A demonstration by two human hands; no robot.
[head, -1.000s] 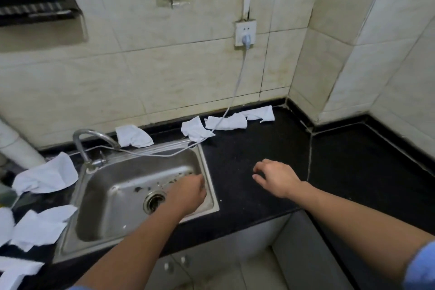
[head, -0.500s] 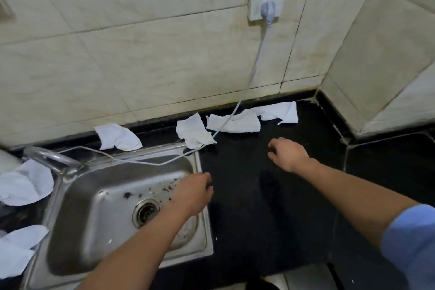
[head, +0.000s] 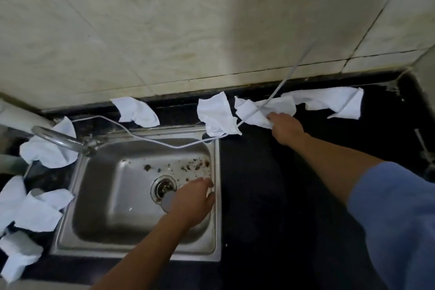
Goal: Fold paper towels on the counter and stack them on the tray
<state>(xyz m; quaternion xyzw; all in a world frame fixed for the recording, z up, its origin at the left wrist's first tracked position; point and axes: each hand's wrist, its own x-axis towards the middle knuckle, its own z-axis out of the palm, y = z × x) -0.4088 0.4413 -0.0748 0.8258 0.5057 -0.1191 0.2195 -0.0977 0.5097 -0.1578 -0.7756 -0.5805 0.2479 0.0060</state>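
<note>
Black counter (head: 270, 195) under a beige tiled wall (head: 188, 30). Towel (head: 266, 109) lies crumpled at the counter's back edge, against the wall base. Right hand (head: 286, 130) is on it, fingers (head: 274, 117) curled close together and pinching its near edge. A white cord (head: 295, 66) comes down off the wall and crosses the towel just beyond those fingers. Second towel (head: 217, 115) lies just left of the fingers, third towel (head: 329, 101) to their right, along the wall.

Left hand (head: 191, 200) hovers over the sink (head: 217, 219), fingers loosely extended and holding nothing. Their tips are near the sink's right wall, with the drain (head: 162, 185) just left of them. Faucet (head: 58, 140) sits well left of that hand. Fourth towel (head: 135, 112) lies behind the sink's back rim. Towel heap (head: 35, 212) lies left of the sink, well apart from both hands.
</note>
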